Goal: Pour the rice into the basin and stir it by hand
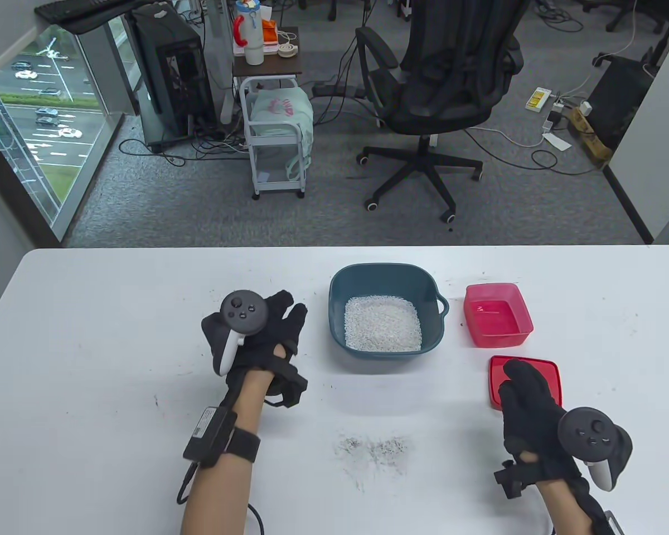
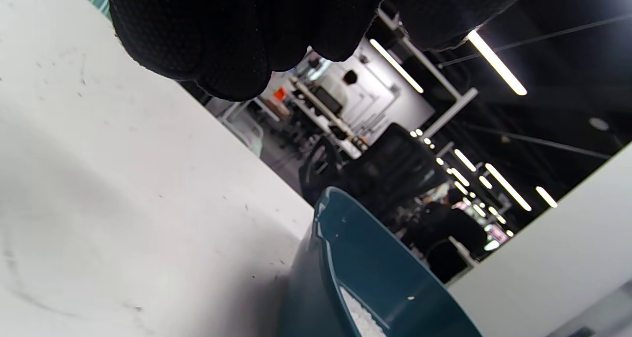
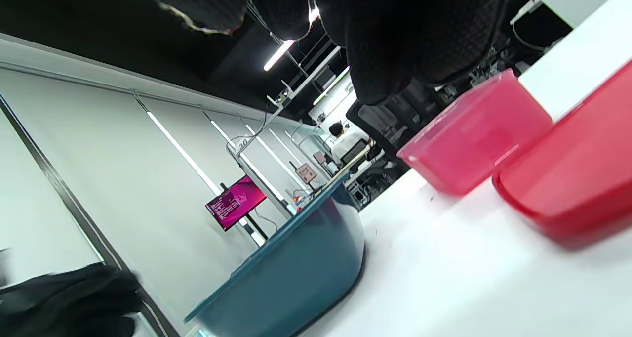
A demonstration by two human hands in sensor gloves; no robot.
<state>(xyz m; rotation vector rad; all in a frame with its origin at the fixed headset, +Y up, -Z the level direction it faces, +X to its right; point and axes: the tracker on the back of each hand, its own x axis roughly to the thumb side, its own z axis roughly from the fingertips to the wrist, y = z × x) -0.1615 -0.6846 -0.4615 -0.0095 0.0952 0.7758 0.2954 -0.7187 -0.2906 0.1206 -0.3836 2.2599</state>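
Note:
A teal basin (image 1: 340, 278) stands mid-table with white rice (image 1: 383, 324) lying in its bottom. The left wrist view shows the basin (image 2: 365, 268) and a strip of rice (image 2: 360, 319) close up; the right wrist view shows the basin's outer wall (image 3: 296, 273). An empty pink container (image 1: 497, 315) (image 3: 474, 129) sits right of the basin, its red lid (image 1: 546, 373) (image 3: 572, 179) lying nearer me. My left hand (image 1: 281, 320) hovers left of the basin, fingers relaxed and holding nothing. My right hand (image 1: 521, 384) reaches over the lid's near left part, fingers extended and empty.
Dark smudges (image 1: 376, 448) mark the white table (image 1: 117, 312) near its front middle. Beyond the far edge stand an office chair (image 1: 440, 83), a small white cart (image 1: 276, 139) and a computer tower (image 1: 175, 72).

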